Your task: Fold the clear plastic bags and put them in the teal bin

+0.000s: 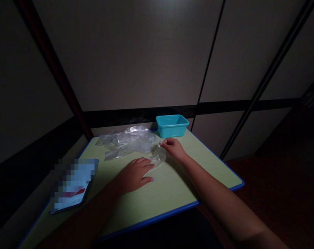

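A clear plastic bag (160, 156) lies partly on the table between my two hands. My right hand (172, 147) pinches its upper edge between thumb and fingertips, raised a little off the tabletop. Palm down, my left hand (137, 173) rests with its fingers spread, the fingertips touching the bag's near left side. Behind them a crumpled heap of clear plastic bags (131, 140) covers the back left of the table. Just beyond my right hand stands a turquoise plastic basin (172, 130); its bottom inside is hidden from this angle.
The pale green table (151, 204) has a blue edge. At its left side lies a tablet-like device (75, 188) with a lit, partly blurred screen. Light panels with dark strips (141, 69) rise right behind the table. The room is dim.
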{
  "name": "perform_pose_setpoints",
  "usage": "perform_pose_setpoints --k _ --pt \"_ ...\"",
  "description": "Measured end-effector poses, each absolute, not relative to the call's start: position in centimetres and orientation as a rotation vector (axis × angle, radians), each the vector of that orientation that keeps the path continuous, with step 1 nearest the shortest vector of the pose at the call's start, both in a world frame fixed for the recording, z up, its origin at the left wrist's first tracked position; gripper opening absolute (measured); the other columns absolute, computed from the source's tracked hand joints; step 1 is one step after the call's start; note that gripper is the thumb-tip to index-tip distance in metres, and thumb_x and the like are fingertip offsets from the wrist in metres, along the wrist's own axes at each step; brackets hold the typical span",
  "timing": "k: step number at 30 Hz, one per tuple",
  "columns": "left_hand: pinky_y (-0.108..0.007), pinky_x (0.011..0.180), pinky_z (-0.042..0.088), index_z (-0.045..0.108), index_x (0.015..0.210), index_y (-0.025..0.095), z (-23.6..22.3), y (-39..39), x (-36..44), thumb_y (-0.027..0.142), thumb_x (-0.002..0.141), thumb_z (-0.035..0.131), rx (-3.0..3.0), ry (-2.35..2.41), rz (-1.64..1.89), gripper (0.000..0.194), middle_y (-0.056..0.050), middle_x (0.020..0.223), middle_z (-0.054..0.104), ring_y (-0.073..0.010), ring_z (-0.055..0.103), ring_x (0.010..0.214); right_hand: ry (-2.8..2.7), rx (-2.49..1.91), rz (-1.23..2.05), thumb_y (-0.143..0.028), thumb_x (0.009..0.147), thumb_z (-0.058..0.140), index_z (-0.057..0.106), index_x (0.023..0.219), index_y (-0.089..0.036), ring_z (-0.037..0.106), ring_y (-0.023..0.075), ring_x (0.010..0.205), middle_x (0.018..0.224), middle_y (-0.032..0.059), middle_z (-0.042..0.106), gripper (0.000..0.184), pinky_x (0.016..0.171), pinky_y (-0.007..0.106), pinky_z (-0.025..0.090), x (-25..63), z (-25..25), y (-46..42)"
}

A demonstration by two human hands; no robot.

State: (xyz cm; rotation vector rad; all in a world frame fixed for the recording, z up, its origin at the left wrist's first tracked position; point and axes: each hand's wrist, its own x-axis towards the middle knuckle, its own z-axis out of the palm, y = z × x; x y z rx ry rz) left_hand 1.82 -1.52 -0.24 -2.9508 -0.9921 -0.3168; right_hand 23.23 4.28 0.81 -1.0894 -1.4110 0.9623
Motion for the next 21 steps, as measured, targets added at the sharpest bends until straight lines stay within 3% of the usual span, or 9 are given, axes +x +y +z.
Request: perform_pose_setpoints --k 8,12,21 --pt "-0.039 0.100 0.033 0.050 0.125 0.023 -0.3 -1.7 1.7 0.047 0.085 0.048 -2.961 -1.001 -0.364 0.047 -0.009 0.128 0.051 -0.0245 0.043 0.119 -1.144 -1.454 1.149 -0.037 0.076 0.058 0.053 0.069 -0.017 0.053 0.0130 0.047 0.055 0.0007 0.059 0.022 0.042 0.023 0.038 23.9 1.7 3.4" --pt "-0.040 0.101 0.032 0.049 0.126 0.023 -0.2 -1.7 1.6 0.048 0.084 0.048 -2.973 -1.019 -0.363 0.048 -0.010 0.130 0.050 -0.0253 0.042 0.120 -1.195 -1.504 1.208 -0.034 0.074 0.061 0.053 0.065 -0.017 0.060 0.0169 0.051 0.058 0.0053 0.064 0.022 0.044 0.026 0.045 24.5 1.7 3.4" --pt "-0.041 0.100 0.030 0.049 0.126 0.024 0.0 -1.8 1.8 0.048 0.085 0.048 -2.993 -1.026 -0.351 0.048 -0.009 0.129 0.051 -0.0255 0.043 0.119 -1.300 -1.559 1.010 -0.021 0.072 0.061 0.047 0.056 -0.019 0.056 0.0158 0.039 0.042 0.0007 0.057 0.021 0.038 0.024 0.042 25.2 0.4 4.4"
